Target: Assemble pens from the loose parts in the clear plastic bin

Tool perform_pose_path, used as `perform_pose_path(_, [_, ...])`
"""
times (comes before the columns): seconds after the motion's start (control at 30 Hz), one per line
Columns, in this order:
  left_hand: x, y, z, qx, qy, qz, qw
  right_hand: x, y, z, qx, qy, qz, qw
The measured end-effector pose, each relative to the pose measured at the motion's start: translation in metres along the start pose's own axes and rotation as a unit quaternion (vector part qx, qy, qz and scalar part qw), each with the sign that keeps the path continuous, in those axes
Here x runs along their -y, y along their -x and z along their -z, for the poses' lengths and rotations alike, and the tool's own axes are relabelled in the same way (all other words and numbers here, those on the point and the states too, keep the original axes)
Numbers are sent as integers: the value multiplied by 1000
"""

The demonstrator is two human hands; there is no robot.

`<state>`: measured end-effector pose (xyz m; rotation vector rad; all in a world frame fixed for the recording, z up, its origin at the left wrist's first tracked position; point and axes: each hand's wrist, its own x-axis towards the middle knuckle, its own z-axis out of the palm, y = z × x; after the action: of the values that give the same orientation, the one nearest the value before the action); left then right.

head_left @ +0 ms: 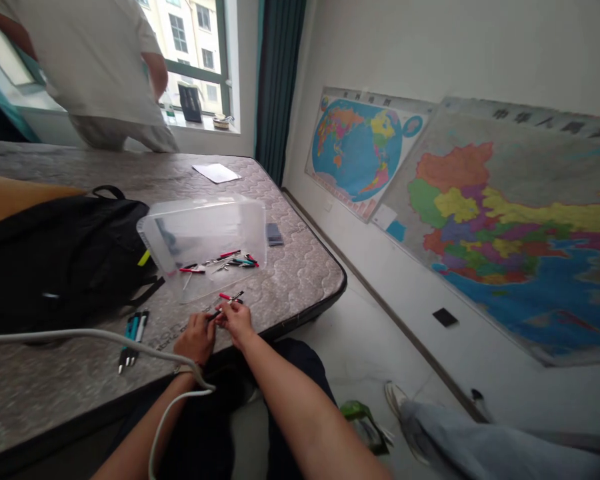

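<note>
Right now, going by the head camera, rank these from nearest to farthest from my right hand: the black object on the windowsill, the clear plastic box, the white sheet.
From your right hand:
1. Clear plastic box: just ahead, on the mattress.
2. White sheet: beyond the box, toward the mattress's far edge.
3. Black object: past the mattress, on the windowsill.

Room over mattress [307, 267] right of plastic bin [215, 223], backpack [70, 260] blocking left, cable [105, 335] crowding left hand [196, 340]

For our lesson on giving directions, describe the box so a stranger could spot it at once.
Find the mattress. Beyond the left hand and right hand, the box sits just right of the black bag, with loose pens inside. Unlike the bag, it is see-through.
</note>
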<state>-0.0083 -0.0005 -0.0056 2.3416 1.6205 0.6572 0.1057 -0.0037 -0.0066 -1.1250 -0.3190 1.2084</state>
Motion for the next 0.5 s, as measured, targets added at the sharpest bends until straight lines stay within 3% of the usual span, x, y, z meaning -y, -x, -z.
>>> perform_pose_path(0.13, [5,0,-3,-17,53,-16,998,-2,-4,5,1,-18,-2,1000])
perform_pose_path(0.3, [14,1,8,-45,236,-25,970,6,4,1,1,-28,-21,999])
perform_pose_path(0.5, [28,-2,14,-47,403,114,907,14,7,3,13,-60,-22,998])
